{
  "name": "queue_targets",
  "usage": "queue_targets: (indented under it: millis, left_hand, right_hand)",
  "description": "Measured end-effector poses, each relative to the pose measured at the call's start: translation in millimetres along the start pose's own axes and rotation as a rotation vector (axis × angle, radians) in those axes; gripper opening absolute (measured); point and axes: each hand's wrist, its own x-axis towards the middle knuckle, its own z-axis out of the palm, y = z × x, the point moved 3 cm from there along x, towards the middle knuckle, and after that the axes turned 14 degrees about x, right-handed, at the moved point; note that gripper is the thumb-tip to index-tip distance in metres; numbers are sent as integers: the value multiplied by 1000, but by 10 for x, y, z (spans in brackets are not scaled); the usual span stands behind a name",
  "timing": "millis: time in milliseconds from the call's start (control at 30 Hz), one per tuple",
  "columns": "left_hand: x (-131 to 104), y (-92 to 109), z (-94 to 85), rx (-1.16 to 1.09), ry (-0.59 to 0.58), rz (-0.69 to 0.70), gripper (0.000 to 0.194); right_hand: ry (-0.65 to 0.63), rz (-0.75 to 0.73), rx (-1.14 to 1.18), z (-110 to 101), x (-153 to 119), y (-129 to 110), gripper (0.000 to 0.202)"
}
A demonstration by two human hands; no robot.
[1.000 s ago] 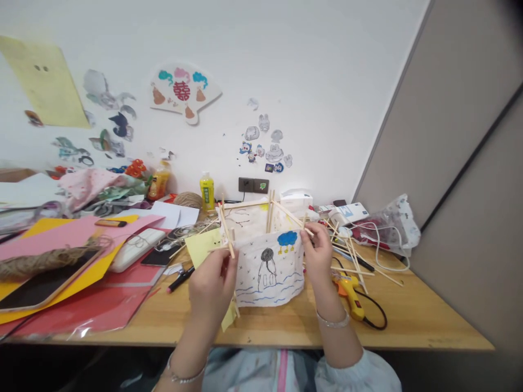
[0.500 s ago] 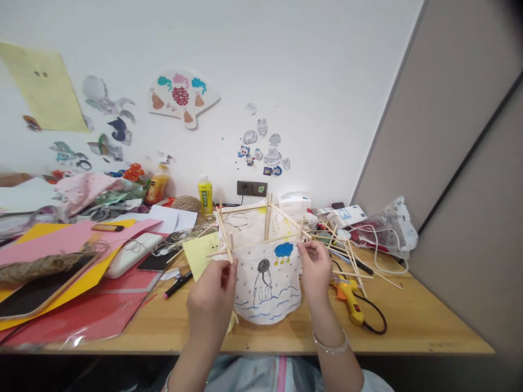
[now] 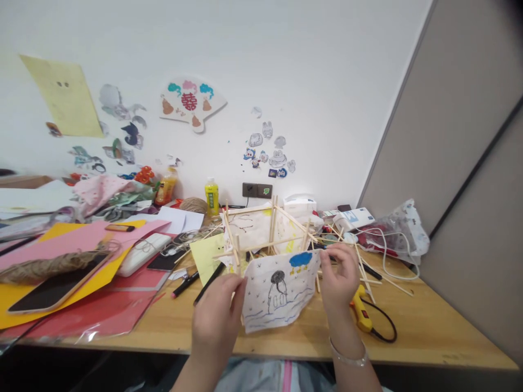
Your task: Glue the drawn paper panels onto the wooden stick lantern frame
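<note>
A white sheet with drawings (image 3: 281, 294), showing a blue cloud, a dark round-headed figure and wavy blue lines, is held up by both hands. My left hand (image 3: 218, 310) pinches its left edge between thumb and fingers. At its upper right corner my right hand (image 3: 339, 272) pinches it the same way. Right behind the sheet stands a frame of thin wooden sticks (image 3: 273, 226), with other drawn white panels on its far sides. The sheet hides the frame's lower front. Yellow paper (image 3: 206, 256) lies left of the frame.
Coloured papers (image 3: 118, 310), a phone (image 3: 61, 277) and a twine bundle (image 3: 49, 267) cover the left side. A yellow glue gun (image 3: 362, 313) lies at right, near loose sticks (image 3: 363, 272) and a white cable (image 3: 384, 245). A green-yellow bottle (image 3: 211, 197) stands by the wall.
Both hands have drawn the sheet slightly away from the frame's front, toward me and to the right. The sheet now tilts, its right side higher. The camera view has shifted a little.
</note>
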Motion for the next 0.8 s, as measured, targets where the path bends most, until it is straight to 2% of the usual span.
queue_targets:
  millis: [100, 200, 267, 400, 533, 800]
  left_hand:
    - [-44, 43, -53, -25, 83, 81, 6]
    - [-27, 70, -110, 51, 133, 141, 31]
    - [36, 71, -131, 125, 128, 160, 36]
    - [191, 53, -141, 176, 180, 125, 21]
    - [266, 68, -78, 206, 166, 59, 7]
    - [280, 100, 81, 243, 227, 7, 1]
  right_hand:
    - [9, 12, 66, -47, -9, 20, 7]
    - [-14, -17, 60, -47, 45, -10, 7]
    - [-43, -45, 9, -5, 107, -33, 6]
    - [-103, -79, -84, 140, 193, -30, 8]
    - [-118, -70, -95, 237, 194, 31, 10]
    - [-113, -100, -94, 270, 182, 70, 7]
